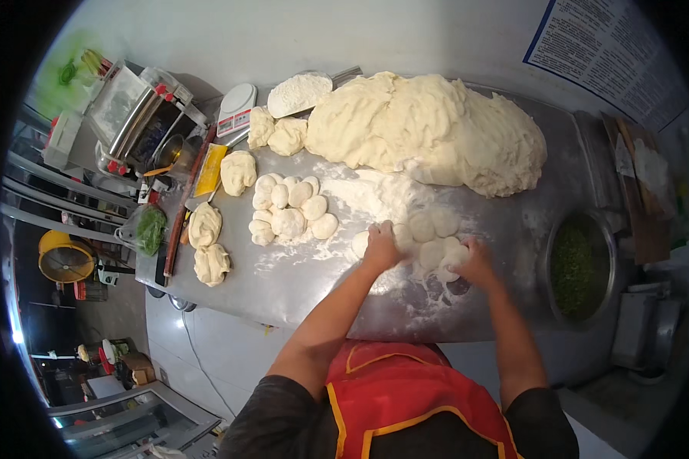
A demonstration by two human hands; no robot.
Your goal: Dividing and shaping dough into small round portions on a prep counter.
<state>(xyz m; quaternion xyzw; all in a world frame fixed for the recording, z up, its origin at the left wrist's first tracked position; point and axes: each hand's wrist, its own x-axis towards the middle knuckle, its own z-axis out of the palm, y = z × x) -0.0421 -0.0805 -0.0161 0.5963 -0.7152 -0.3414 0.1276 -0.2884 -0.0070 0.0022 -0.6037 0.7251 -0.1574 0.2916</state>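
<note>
Several floured dough balls (432,253) lie clustered between my two hands on the metal table (298,287). My left hand (382,246) rests against the balls at the cluster's left side, its fingers curled down; whether it grips one is hidden. At the right edge, my right hand (474,261) touches another ball with its fingertips, slightly blurred. Loose flour (373,192) is spread beyond them. A second group of small dough balls (289,222) sits to the left. Behind lies a very large mass of dough (425,126).
A steel bowl of chopped greens (580,267) stands right. Larger dough lumps (205,225), a yellow scraper (209,170), a long wooden rod (189,201) and a digital scale (236,109) are left. A flour-filled scoop (300,94) lies near the wall.
</note>
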